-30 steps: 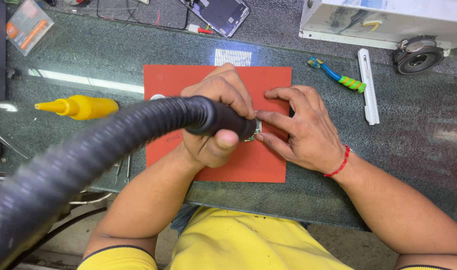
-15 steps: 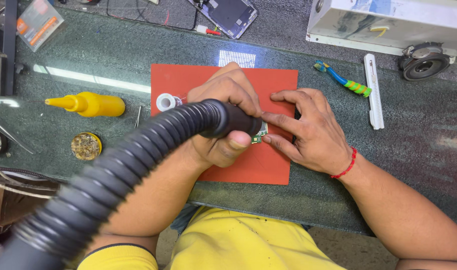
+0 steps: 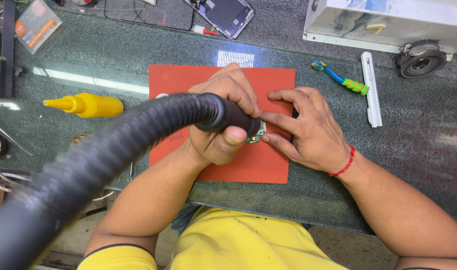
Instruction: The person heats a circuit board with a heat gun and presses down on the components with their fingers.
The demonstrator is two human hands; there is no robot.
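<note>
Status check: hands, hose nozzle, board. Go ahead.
Left hand wrapped around black hose nozzle, tip at small green circuit board. Right hand pins board on red mat. Nothing in the way.

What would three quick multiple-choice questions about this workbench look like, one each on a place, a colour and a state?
1. Where does the toothbrush lie?
A. right of the mat
B. on the mat
C. left of the yellow bottle

2. What colour is the mat?
A. blue
B. red-orange
C. white

3. What is the left hand doing?
A. resting flat and empty
B. gripping the black hose
C. holding the yellow bottle

Answers:
1 A, the toothbrush rests on the green bench top between the mat and a white strip.
2 B, the mat shows red-orange around both hands.
3 B, the fingers wrap the hose near its nozzle, while the right hand steadies a small circuit board; the bottle lies untouched.
</note>
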